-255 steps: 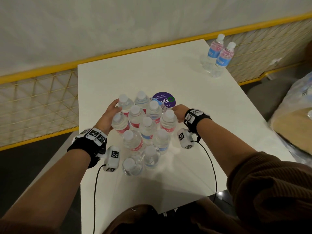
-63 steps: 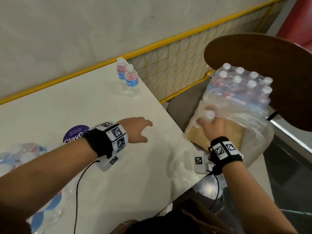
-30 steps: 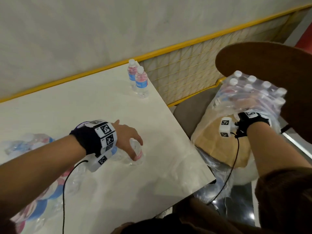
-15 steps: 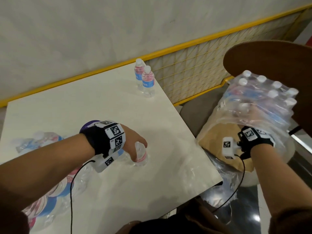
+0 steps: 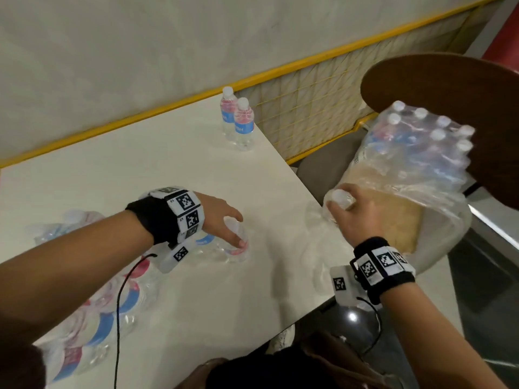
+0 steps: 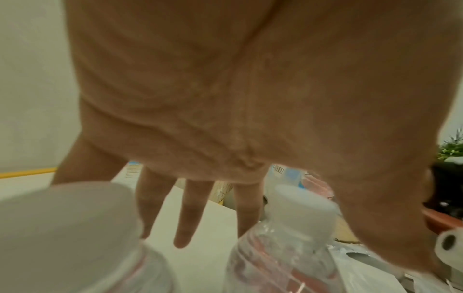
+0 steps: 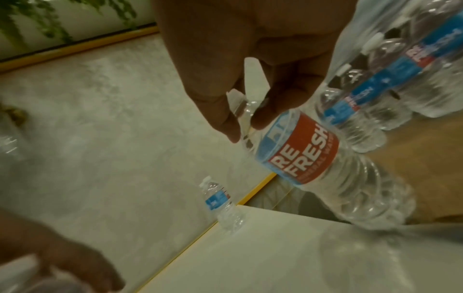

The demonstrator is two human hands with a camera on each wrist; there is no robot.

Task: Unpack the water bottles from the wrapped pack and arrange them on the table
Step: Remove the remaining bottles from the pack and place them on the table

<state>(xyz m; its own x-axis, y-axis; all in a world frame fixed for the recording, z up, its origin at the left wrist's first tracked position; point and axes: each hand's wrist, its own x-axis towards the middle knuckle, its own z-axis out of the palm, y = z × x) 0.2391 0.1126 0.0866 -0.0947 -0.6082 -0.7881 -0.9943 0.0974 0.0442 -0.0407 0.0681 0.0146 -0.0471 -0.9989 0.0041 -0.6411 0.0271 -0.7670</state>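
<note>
The wrapped pack (image 5: 421, 147) of water bottles sits right of the white table (image 5: 140, 164), on brown cardboard (image 5: 393, 209). My right hand (image 5: 341, 202) pinches one water bottle (image 7: 300, 156) by its neck, tilted in the air above the table's right edge, just left of the pack (image 7: 400, 69). My left hand (image 5: 237, 230) is over an upright bottle (image 5: 238, 245) mid-table, thumb and forefinger around its top. In the left wrist view the other fingers (image 6: 185, 224) point straight down beside that bottle's cap (image 6: 303, 206).
Two bottles (image 5: 238, 122) stand at the table's far right corner. A blurred cluster of bottles (image 5: 112, 299) fills the near left. A round brown wooden surface (image 5: 449, 94) overhangs the pack. A yellow mesh railing (image 5: 309, 102) runs behind the table.
My right hand has come out of the pack with a bottle and moved left and down toward the table edge. My left hand has stayed on the mid-table bottle.
</note>
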